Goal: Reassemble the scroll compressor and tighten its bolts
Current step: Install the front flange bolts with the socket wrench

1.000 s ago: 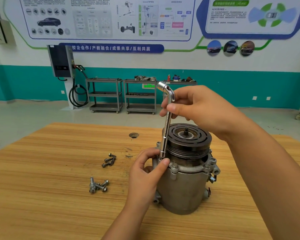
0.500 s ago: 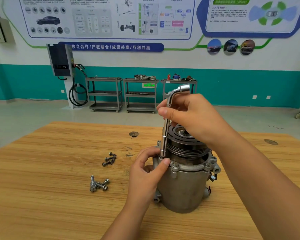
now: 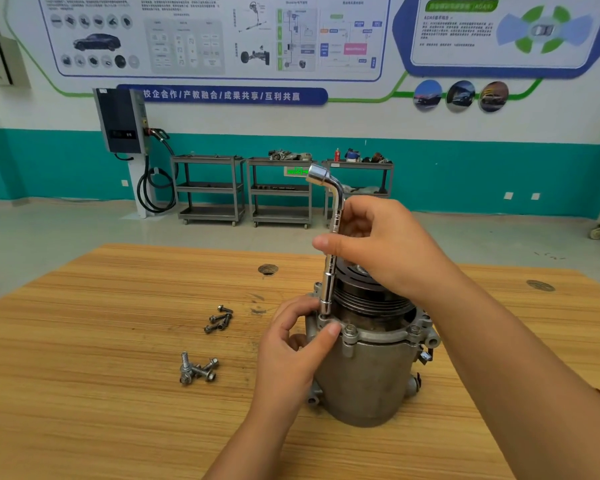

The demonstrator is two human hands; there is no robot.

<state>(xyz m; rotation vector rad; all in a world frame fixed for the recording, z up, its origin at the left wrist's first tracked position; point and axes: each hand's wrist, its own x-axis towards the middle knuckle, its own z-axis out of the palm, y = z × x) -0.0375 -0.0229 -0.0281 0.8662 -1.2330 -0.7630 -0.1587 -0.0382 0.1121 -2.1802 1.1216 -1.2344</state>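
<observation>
The grey metal scroll compressor (image 3: 364, 379) stands upright on the wooden table (image 3: 84, 393), its dark grooved pulley on top. A chrome L-shaped socket wrench (image 3: 330, 271) stands vertical with its lower socket on a bolt at the left of the compressor's flange. My right hand (image 3: 381, 244) grips the wrench shaft near the top; the bent end points up and to the left. My left hand (image 3: 291, 344) pinches the flange and the wrench's lower end between thumb and fingers. Other bolts (image 3: 350, 330) sit in the flange.
Two small heaps of loose bolts lie on the table left of the compressor, one nearer (image 3: 198, 370) and one farther (image 3: 220, 318). Beyond the table stand metal shelf carts (image 3: 278, 192) and a wall charger (image 3: 122, 123).
My right hand has kept turning the wrench: its bent upper end swung from pointing left to right and now points up-left again. My left hand and the compressor stayed in place.
</observation>
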